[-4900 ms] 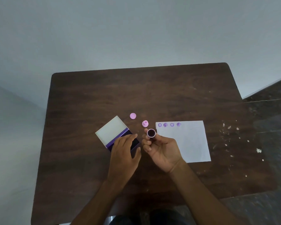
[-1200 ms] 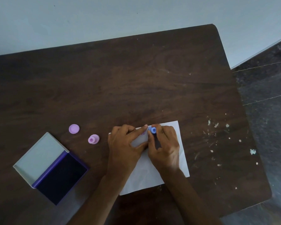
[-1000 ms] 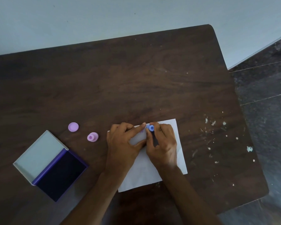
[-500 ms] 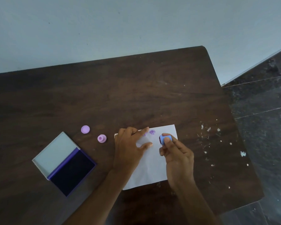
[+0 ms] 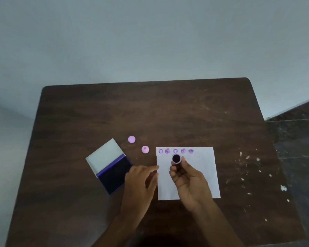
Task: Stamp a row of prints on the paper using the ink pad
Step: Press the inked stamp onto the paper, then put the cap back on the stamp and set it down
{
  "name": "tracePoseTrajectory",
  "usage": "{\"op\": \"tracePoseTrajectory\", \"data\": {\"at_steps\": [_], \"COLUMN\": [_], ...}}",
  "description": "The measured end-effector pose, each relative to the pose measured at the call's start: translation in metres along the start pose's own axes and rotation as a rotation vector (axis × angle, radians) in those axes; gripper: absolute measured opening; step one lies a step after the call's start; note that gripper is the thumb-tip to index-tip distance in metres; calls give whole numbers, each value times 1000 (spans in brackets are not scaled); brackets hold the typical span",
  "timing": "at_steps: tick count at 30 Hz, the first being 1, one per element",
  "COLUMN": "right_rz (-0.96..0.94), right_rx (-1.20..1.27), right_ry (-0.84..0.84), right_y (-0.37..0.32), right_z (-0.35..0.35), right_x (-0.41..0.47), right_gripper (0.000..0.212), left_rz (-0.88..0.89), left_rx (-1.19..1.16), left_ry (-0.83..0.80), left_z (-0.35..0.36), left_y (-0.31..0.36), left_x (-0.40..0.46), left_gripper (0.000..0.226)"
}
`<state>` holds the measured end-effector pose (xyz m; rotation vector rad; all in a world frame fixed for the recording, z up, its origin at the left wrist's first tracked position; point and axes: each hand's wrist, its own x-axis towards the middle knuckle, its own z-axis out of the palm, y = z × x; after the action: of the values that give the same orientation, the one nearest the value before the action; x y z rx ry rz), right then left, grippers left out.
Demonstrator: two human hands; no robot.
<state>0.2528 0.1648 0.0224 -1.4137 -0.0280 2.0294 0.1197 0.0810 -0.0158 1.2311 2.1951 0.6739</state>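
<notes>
Five purple prints (image 5: pixel 175 151) sit on one sheet of paper (image 5: pixel 202 172). One ink pad (image 5: pixel 112 173), one held stamp (image 5: pixel 176 158), two pink stamp pieces (image 5: pixel 145 149)

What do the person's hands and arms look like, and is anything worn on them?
Both forearms are bare up to the bottom edge of the picture; no sleeves show. The left hand and the right hand have no gloves, and I can see no ring, watch or bracelet. The dim light hides finer details such as the nails.
</notes>
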Motion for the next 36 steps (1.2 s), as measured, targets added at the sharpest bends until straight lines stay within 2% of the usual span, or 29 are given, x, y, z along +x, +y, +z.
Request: {"op": "tracePoseTrajectory", "data": {"at_steps": [4, 12, 19, 21, 25, 28, 30, 33, 36], "right_rz": [52, 52, 37, 31, 17, 17, 22, 31, 41], "right_rx": [64, 76, 111, 113, 127, 133, 134, 136, 134], "right_ry": [-30, -34, -68, -75, -62, -39, -17, -6, 9], "right_y": [13, 24, 27, 26, 27, 28, 28, 28, 28], "right_z": [16, 30, 37, 38, 39, 38, 36, 33, 32], "right_x": [-11, -22, -24, -25, -24, -23, -23, -22, -21], "right_gripper": [33, 28, 27, 28, 29, 28, 27, 26, 26], "left_rz": [-47, -41, -158, -211, -179, -86, -36, -13, -9], "left_rx": [-74, -178, -259, -215, -117, 32, 70, 141, 177], "left_ry": [65, 88, 107, 150, 189, 198, 204, 155, 102], "left_z": [-17, -27, -36, -41, -52, -53, -49, -41, -34], "left_y": [-7, -7, -19, -25, -38, -43, -46, -50, -55], "left_x": [-3, 7, 18, 30, 67, 97, 111, 123, 128], "left_gripper": [27, 21, 18, 15, 10, 17, 3, 36, 42]}}
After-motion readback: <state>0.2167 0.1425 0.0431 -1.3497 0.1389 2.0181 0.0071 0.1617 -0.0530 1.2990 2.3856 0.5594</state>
